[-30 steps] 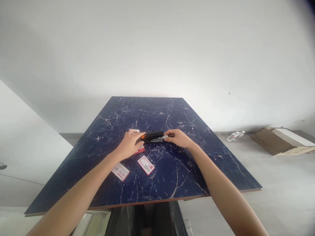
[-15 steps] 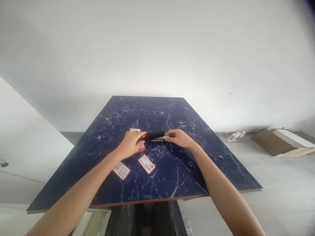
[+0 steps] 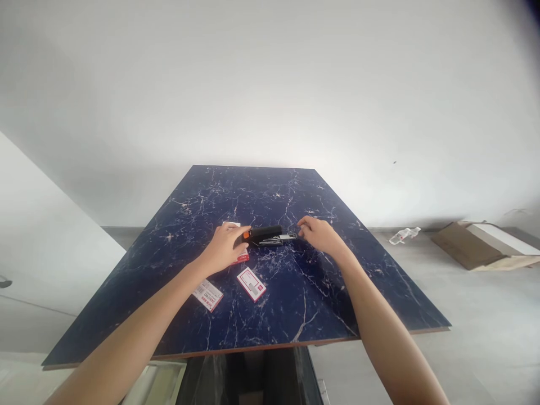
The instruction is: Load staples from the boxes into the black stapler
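Observation:
A black stapler point(image 3: 265, 232) with an orange patch at its left end lies across the blue table. Its metal staple tray point(image 3: 288, 237) sticks out at the right end. My left hand point(image 3: 225, 244) grips the stapler's left end between thumb and fingers. Just right of the tray, apart from it, my right hand point(image 3: 318, 232) hovers with thumb and fingertips drawn together; whatever is in that pinch is too small to make out. A red-and-white box point(image 3: 241, 257) lies partly hidden beneath my left hand. A small white box with red edges point(image 3: 252, 283) lies nearer me.
Left of the small box lies another white packet with red print point(image 3: 208, 295), partly behind my left forearm. The dark blue marbled table point(image 3: 253, 191) reaches toward the wall. On the floor at right are a plastic bottle point(image 3: 404, 235) and an open cardboard box point(image 3: 476, 247).
My right hand has let go of the stapler's tray end and moved a little to the right. More of the metal tray shows now. My left hand keeps its hold on the stapler.

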Demonstrator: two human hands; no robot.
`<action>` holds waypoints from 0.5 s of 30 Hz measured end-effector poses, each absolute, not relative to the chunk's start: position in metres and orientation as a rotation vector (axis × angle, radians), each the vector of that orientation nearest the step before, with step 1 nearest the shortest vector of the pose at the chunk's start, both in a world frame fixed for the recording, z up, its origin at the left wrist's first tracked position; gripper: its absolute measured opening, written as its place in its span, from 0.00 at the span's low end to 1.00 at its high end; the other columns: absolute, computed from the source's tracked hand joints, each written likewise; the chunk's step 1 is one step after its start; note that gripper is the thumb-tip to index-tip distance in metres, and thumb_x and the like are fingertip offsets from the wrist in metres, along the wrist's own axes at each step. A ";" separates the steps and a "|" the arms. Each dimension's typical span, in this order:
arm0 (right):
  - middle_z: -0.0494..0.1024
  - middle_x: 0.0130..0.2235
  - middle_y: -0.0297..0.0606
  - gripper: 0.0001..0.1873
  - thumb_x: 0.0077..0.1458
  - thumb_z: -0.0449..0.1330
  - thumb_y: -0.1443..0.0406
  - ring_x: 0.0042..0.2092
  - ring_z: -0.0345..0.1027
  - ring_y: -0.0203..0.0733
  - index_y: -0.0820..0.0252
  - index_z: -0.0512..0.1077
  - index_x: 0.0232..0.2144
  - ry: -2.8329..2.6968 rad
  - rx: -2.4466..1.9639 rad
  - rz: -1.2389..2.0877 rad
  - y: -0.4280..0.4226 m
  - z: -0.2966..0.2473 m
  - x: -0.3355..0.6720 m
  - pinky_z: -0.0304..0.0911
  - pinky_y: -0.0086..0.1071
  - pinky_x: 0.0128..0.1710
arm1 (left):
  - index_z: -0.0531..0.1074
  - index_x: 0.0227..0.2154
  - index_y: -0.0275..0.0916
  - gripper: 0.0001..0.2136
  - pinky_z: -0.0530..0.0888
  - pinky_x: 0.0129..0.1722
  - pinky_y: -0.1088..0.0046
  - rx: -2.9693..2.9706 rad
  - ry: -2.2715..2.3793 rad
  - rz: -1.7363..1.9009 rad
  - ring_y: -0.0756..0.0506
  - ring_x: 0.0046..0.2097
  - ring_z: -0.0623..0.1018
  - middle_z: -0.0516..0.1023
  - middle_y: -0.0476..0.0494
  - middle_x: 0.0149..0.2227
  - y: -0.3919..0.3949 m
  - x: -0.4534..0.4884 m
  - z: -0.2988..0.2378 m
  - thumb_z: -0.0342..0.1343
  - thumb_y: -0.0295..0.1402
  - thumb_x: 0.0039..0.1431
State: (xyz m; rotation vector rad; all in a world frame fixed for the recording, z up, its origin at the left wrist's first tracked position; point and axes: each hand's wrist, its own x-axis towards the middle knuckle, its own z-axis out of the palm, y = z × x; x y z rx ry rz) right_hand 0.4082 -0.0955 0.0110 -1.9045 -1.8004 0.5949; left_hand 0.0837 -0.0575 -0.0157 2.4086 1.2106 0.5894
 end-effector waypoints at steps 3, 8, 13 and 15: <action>0.82 0.37 0.44 0.13 0.59 0.53 0.68 0.35 0.75 0.48 0.56 0.71 0.45 -1.830 -1.903 0.532 -0.100 0.012 0.397 0.61 0.35 0.34 | 0.65 0.64 0.53 0.26 0.69 0.54 0.48 2.376 1.224 0.591 0.32 0.59 0.66 0.68 0.35 0.58 -0.059 0.083 -0.013 0.56 0.45 0.63; 0.82 0.37 0.42 0.13 0.55 0.52 0.71 0.38 0.75 0.49 0.56 0.67 0.43 -1.892 -1.783 0.470 -0.107 0.011 0.374 0.60 0.34 0.36 | 0.66 0.63 0.52 0.26 0.70 0.54 0.50 2.329 1.260 0.566 0.32 0.58 0.69 0.69 0.36 0.58 -0.062 0.086 -0.007 0.57 0.44 0.63; 0.82 0.39 0.38 0.16 0.51 0.50 0.73 0.39 0.75 0.47 0.54 0.63 0.41 -1.917 -1.631 0.563 -0.109 0.006 0.360 0.60 0.32 0.36 | 0.69 0.61 0.51 0.24 0.71 0.54 0.53 2.359 1.238 0.617 0.34 0.56 0.72 0.72 0.37 0.56 -0.063 0.089 -0.003 0.59 0.42 0.62; 0.82 0.40 0.37 0.16 0.50 0.50 0.72 0.37 0.74 0.46 0.53 0.62 0.41 -1.909 -1.607 0.592 -0.109 0.004 0.358 0.60 0.32 0.36 | 0.69 0.61 0.50 0.25 0.72 0.54 0.54 2.356 1.250 0.612 0.35 0.55 0.74 0.74 0.38 0.55 -0.064 0.090 -0.001 0.60 0.41 0.60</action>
